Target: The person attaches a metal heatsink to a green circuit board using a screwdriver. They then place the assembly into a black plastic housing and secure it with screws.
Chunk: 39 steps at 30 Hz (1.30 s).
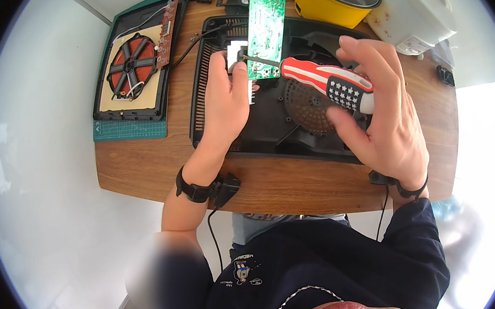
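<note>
My left hand is closed around the lower left part of a green circuit board, held up over a black plastic housing. A white part and a finned metal piece show beside its fingers. A screwdriver with a red-and-white striped handle and a dark, starred grip points left. Its shaft reaches a dark component at my left thumb; the exact contact of the tip is hard to see. My right hand is around the handle's rear end, thumb and fingers spread apart, the thumb slightly blurred.
At the left, a black panel with a round red-and-black coil and a small red board lies on a green cutting mat. A yellow pot and a white jug stand at the back right.
</note>
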Tool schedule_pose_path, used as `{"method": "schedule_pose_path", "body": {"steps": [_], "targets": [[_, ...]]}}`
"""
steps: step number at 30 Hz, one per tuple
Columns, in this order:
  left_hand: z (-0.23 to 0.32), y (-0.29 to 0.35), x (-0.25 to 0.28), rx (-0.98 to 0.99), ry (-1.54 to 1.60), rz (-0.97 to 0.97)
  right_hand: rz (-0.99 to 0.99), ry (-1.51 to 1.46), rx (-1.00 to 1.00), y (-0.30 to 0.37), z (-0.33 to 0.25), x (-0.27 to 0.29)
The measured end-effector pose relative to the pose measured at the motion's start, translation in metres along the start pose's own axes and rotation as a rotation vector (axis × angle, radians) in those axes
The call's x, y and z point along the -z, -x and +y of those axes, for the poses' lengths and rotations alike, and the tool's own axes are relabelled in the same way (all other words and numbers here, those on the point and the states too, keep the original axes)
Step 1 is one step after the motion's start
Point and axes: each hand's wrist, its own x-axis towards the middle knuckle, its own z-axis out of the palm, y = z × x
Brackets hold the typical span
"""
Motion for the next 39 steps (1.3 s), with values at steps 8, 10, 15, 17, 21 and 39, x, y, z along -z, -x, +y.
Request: {"method": "schedule_pose_path", "body": {"steps": [8,10,15,17,21,39], "targets": [[-0.001,0.002,-0.001,0.02,-0.037,-0.014,0.048,0.029,0.025,-0.003,0.0,0.0],[-0.001,0.002,-0.003,0.0,-0.019,0.0,-0.024,0.065,-0.009,-0.003,-0.006,0.006],[-0.001,0.001,-0.001,-0.012,-0.038,0.002,0.033,-0.081,-0.007,-0.004,-0.006,0.001],[-0.001,0.001,-0.002,-0.011,-0.028,-0.001,0.018,0.02,0.012,0.0,-0.005,-0.001],[-0.003,0.002,-0.001,-0.013,-0.034,0.009,-0.086,0.029,-0.113,-0.002,-0.013,0.009],[-0.002,0.002,-0.003,-0.031,-0.041,0.006,-0.139,0.031,-0.087,0.003,-0.012,0.015]]}}
